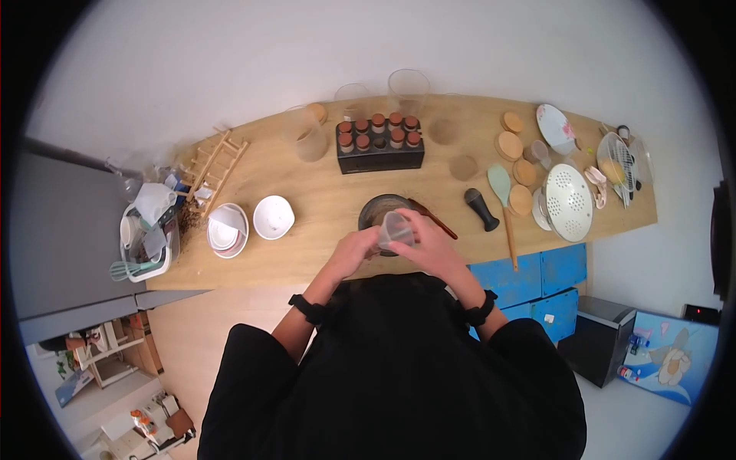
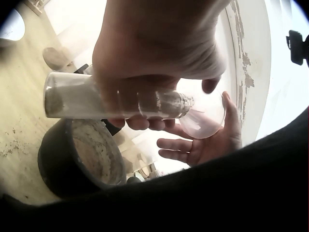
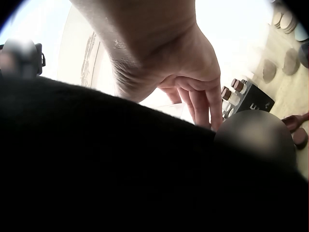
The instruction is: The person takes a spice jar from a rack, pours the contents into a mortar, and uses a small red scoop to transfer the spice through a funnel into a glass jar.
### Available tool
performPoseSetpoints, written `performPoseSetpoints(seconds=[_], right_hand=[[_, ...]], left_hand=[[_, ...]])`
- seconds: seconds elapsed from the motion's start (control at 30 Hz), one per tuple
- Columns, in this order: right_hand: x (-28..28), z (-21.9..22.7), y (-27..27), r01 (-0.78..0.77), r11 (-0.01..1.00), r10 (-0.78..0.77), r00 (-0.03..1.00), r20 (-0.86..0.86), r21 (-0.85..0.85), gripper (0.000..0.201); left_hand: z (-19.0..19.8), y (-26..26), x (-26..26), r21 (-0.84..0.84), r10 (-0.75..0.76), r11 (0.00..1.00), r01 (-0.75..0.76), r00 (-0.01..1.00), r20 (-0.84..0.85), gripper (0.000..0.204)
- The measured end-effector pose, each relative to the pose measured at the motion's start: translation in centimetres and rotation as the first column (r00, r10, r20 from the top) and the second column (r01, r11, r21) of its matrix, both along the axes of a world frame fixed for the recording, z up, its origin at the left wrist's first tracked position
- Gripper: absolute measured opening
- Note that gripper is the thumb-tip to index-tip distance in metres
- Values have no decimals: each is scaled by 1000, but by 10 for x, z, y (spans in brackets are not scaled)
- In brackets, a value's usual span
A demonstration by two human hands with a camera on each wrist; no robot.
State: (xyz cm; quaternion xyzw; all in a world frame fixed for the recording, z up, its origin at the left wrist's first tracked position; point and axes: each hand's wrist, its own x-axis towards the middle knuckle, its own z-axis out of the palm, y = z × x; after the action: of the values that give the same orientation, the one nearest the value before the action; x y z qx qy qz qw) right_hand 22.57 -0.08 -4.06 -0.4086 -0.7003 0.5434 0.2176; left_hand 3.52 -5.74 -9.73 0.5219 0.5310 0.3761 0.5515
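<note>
My left hand grips a small clear glass bottle, its fingers wrapped round the body. In the left wrist view the bottle stands roughly upright, its threaded neck right at a translucent plastic funnel. The right hand holds the funnel by its sides, wide mouth up, between thumb and fingers. Beside and below the bottle sits a dark mortar with brownish powder coating its inside. In the head view both hands partly cover the mortar. A dark wooden spoon lies against its right side.
A black rack of corked bottles stands behind the mortar. To the right are a black pestle, a green spatula, round wooden lids and a white colander. White bowls and a wooden rack are at left.
</note>
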Motion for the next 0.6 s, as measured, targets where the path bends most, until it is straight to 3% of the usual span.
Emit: performPoseSetpoints(seconds=[0.07,0.13,0.2,0.27,0.3,0.37,0.43,0.5,0.57,0.6], right_hand=[[-2,0,-2,21,1000,-21,997,72,-6,63],[-4,5,-3,-64,990,20,949,316,129,66],[-8,5,-3,-68,993,26,928,371,101,64],[-13,4,-1,-79,994,40,908,418,76,62],[-14,1,-2,-91,989,31,902,430,119,62],[-12,-6,-2,-103,982,23,896,444,157,61],[-9,-19,-2,-39,993,6,960,282,114,57],[7,-41,10,196,980,-187,963,193,-28,50],[41,-92,29,363,907,-417,843,340,214,40],[62,-124,31,315,869,-469,768,435,382,37]], left_hand=[[-7,-1,-5,-148,18,989,-29,997,-79,39],[0,0,-5,-159,-47,987,24,989,-141,44],[0,0,-5,-173,-98,983,61,973,-211,48],[-7,1,-7,-227,-88,971,75,995,-48,46],[-9,2,-8,-224,-90,972,77,995,-48,46],[-13,0,-8,-290,-24,955,68,988,150,42],[-6,-3,-9,-252,6,967,30,990,143,41],[-7,-9,-14,-216,55,976,-25,990,133,40],[-20,-16,-25,-170,198,973,-154,939,282,44],[-25,-21,-31,-173,211,971,-167,936,281,44]])
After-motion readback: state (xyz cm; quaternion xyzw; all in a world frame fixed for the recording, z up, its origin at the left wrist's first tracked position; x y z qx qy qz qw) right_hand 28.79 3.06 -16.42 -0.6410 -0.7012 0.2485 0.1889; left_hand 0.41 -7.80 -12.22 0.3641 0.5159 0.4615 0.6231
